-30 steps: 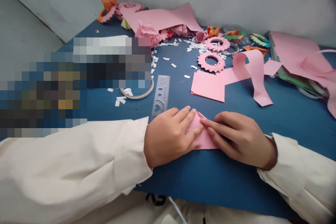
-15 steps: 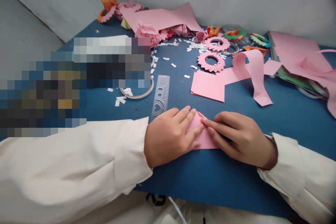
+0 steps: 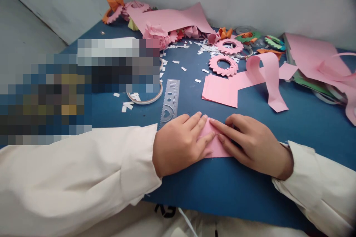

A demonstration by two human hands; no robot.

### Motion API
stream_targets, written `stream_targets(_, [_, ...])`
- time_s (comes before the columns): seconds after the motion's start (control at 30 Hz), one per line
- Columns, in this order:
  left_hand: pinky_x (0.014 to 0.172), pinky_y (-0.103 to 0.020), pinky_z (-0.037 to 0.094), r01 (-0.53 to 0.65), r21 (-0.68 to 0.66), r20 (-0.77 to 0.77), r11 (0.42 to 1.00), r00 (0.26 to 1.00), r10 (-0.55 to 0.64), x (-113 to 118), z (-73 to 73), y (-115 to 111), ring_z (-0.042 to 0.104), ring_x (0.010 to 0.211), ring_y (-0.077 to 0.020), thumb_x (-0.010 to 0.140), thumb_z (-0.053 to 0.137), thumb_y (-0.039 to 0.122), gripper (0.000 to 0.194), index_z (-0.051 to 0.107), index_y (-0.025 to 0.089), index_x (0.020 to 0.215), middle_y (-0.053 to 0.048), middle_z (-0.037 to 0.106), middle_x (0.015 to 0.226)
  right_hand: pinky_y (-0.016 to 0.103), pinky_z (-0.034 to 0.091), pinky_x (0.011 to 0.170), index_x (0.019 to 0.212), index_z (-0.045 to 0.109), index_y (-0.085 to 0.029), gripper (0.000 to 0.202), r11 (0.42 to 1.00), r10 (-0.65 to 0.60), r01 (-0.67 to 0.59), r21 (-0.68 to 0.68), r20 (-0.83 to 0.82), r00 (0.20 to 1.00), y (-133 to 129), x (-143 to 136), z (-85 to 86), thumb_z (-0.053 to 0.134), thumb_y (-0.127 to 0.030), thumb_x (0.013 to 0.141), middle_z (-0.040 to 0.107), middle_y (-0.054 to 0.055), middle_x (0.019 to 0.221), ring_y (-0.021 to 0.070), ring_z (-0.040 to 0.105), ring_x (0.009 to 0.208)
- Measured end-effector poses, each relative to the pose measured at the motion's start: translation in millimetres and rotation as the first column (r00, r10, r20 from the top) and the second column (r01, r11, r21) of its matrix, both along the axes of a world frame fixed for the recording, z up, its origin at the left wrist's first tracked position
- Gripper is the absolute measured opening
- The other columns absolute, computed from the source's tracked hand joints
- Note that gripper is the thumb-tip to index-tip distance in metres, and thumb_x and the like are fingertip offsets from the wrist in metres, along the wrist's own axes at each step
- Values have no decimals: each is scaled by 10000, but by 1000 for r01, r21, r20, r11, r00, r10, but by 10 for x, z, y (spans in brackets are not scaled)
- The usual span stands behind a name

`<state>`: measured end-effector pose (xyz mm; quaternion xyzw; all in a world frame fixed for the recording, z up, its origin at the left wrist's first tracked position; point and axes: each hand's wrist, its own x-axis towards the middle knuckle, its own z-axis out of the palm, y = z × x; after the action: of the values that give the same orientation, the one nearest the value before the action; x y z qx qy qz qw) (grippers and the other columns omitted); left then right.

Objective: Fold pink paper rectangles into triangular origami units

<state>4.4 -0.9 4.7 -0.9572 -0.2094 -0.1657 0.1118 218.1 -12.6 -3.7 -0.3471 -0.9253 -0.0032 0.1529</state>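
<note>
A pink paper piece [image 3: 218, 149] lies flat on the blue table [image 3: 211, 189], its top and sides partly hidden by fingers. Spread over its left side, my left hand [image 3: 182, 144] presses down with fingers apart. My right hand [image 3: 254, 144] rests on the right side, its index fingertip near the paper's top corner and another finger lower down, with a gap between them. Just beyond my left hand is a clear ruler [image 3: 170, 100]. Behind the paper sits a stack of pink squares [image 3: 221, 90].
Pink paper rings [image 3: 223, 66], a curled pink strip [image 3: 271, 77] and a roll of tape [image 3: 146, 100] lie further back. White scraps [image 3: 183, 69] are scattered mid-table. Folded flowers [image 3: 155, 36] and large pink sheets [image 3: 314, 52] line the wall side. The left area is pixelated.
The index finger of my right hand has moved up toward the paper's top corner. The raised fold there now lies flatter. My left hand has stayed in place.
</note>
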Motion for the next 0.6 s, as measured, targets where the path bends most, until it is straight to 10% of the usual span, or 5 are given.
stream_targets(0.6, [713,-383,559,-3,-5,-21,1000,1000,3,1,-16,-7,607,1010,-284,925,371,265,316,615,110,1052,-178,616,1096,327,418,617,1214,502,-93,362,1000,7,-8,20,64,998,5,-4,13,416,-230,891,494,70,801,160,419,682])
